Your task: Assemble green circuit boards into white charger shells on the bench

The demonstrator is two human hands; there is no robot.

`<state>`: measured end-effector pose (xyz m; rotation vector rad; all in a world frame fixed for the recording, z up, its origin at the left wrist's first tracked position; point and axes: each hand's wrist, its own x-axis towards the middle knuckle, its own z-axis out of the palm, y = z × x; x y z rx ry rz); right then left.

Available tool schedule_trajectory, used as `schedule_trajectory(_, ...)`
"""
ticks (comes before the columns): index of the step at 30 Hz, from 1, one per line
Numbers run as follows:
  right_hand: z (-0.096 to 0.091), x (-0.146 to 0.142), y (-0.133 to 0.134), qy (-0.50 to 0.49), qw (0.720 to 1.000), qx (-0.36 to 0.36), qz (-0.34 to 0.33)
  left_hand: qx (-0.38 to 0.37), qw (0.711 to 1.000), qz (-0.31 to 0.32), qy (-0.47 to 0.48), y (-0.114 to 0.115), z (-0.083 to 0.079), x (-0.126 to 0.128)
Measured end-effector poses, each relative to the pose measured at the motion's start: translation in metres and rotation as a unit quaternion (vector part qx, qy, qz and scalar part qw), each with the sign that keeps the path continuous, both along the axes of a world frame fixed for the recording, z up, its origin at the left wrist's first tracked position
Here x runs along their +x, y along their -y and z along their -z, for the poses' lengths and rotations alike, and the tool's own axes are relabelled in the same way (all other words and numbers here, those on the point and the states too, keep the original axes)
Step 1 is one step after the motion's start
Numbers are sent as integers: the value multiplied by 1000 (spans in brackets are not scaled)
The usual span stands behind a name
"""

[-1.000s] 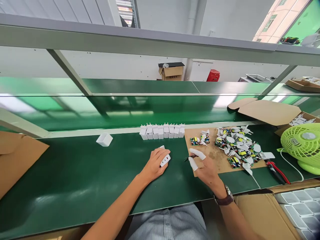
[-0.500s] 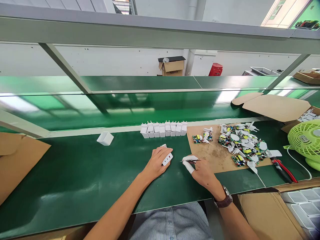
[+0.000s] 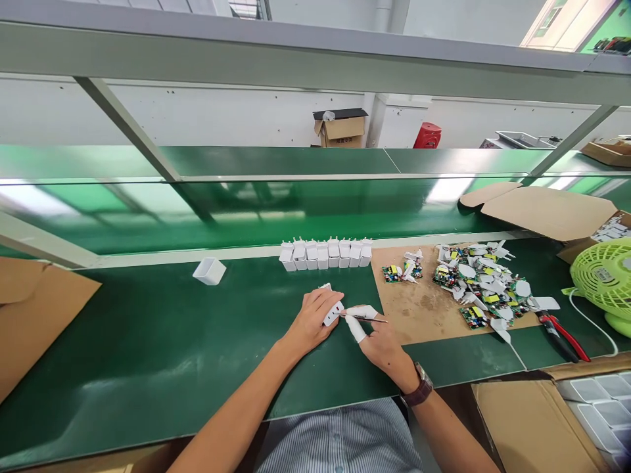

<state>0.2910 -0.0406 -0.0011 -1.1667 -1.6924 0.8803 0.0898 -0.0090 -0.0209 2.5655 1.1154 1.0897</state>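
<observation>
My left hand (image 3: pixel 313 316) is closed around a white charger housing (image 3: pixel 333 314) on the green bench, its slotted end facing right. The hand covers most of the housing. White finger cots sit on the thumb and index finger of my right hand (image 3: pixel 377 335), which pinches slim tweezers (image 3: pixel 372 319). Their tip is at the housing's slotted end; whether it goes into a slot I cannot tell. Behind my hands stands a row of white charger cases (image 3: pixel 323 255) with parts sticking out of their tops. Farther left lies one white open case (image 3: pixel 210 270).
On a brown cardboard sheet (image 3: pixel 414 315) at right lie a pile of circuit boards with white parts (image 3: pixel 493 282) and two boards apart (image 3: pixel 393 273). Red-black pliers (image 3: pixel 564 338) and a green fan (image 3: pixel 604 276) are farther right. A shelf frame (image 3: pixel 315 62) crosses above.
My right hand has moved left with the tweezers, bringing their tip to the housing. My left hand keeps its grip on the housing. The view has shifted slightly.
</observation>
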Motion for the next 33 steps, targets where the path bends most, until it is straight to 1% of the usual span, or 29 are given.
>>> schedule_trajectory(4,2,0,1,12,1000,16,-11,-8,1000,4,-2,0,2,-1)
schedule_trajectory(9,1,-3,3,25,998,59,-10,-3,1000,-1,-5,0,1,0)
schedule_trajectory(15,-9,-8,4,31,986,161,-8,3,1000,-2,-8,1,-2,1)
schedule_trajectory(19,-16,-9,8,75,982,173,-15,5,1000,4,-15,1,-3,1)
schedule_trajectory(22,-17,-9,11,91,978,188,-10,0,1000,5,-24,2,-4,1)
schedule_trajectory(28,-11,-9,14,65,978,197,3,-15,999,7,-33,2,-3,1)
schedule_trajectory(33,-6,-11,16,40,977,208,12,-10,999,7,-37,2,-2,1)
